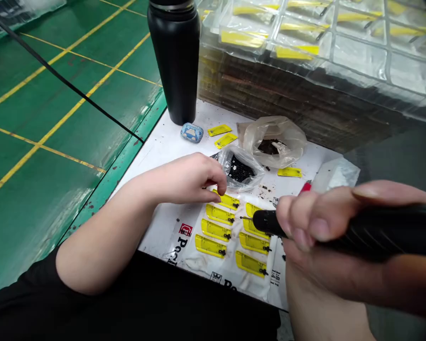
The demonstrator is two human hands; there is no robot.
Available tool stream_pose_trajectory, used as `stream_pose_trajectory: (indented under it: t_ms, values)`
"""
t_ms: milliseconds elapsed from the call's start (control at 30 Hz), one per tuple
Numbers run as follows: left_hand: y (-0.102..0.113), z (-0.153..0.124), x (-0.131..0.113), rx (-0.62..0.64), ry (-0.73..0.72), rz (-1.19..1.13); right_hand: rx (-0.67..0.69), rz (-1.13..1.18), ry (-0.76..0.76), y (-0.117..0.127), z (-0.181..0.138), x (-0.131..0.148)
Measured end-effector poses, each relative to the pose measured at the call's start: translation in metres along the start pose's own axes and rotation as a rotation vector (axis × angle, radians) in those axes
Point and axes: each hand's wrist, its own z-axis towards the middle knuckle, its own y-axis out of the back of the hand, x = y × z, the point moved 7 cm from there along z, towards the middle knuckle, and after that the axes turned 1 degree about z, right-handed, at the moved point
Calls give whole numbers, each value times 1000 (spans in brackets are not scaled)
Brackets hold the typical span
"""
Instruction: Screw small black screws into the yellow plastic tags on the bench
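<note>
I log: left hand (188,180) pinching the top yellow plate (229,201) of two columns on the near side of the black flask (175,61), right hand (341,237) clenched round the black driver (376,234); lower plates (216,229) seemingly screwed, top row pending.

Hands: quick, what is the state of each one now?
Left hand: fingers pinched on a yellow part.
Right hand: closed around a black tool.

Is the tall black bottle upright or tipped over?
Upright: the tall black cylindrical bottle stands on its base at the white tabletop's far corner.
</note>
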Motion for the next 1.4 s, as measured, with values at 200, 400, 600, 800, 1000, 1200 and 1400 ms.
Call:
stream_pose_trajectory:
  t_ms: [200,400,600,800,1000,1200,1400]
  values:
    - [-23,9,11,92,160,315,131,4,-50,-33,27,-19]
    - [-29,15,13,109,166,388,152,-30,-103,-43,39,-36]
    - [-31,17,14,91,171,395,159,-29,-118,-40,37,-49]
    - [-31,18,14,67,177,373,183,-38,-126,-40,36,-52]
    - [-33,19,13,100,199,389,173,-108,-92,-40,37,-54]
    - [-33,20,12,90,197,398,203,-105,-91,-40,36,-55]
    - [-33,20,12,93,203,384,227,-102,-132,-40,35,-57]
